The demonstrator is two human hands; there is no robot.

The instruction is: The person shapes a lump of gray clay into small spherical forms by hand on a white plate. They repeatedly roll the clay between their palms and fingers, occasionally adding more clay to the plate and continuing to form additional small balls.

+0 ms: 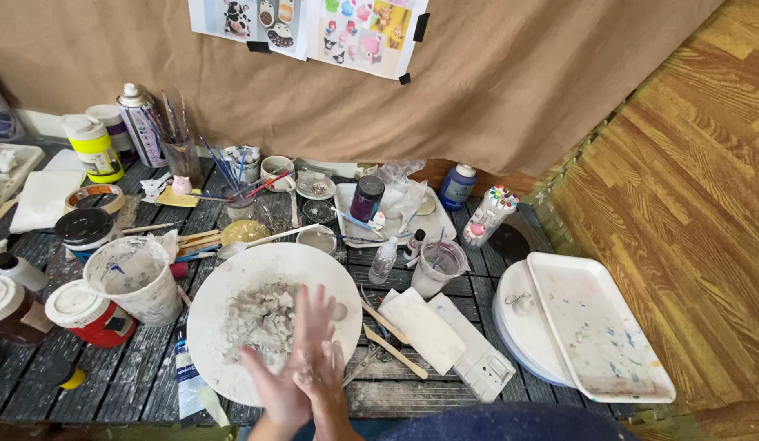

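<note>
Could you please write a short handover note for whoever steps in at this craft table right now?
Left hand and right hand: pressed palm to palm above the near edge of the round white board, blurred; nothing visible between them.
Grey clay: torn, lumpy heap on the board's middle.
Wooden sticks: lying right of the board.
Done: clay broken up. Left: no shaped piece on the board yet.

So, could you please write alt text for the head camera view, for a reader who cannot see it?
Two clay-smeared hands, left hand and right hand, press palm to palm, blurred, above a round white board bearing a lump of grey clay. Around it on the dark slatted table stand a white plastic bucket, paint jars, brushes and a rectangular white tray.
</note>
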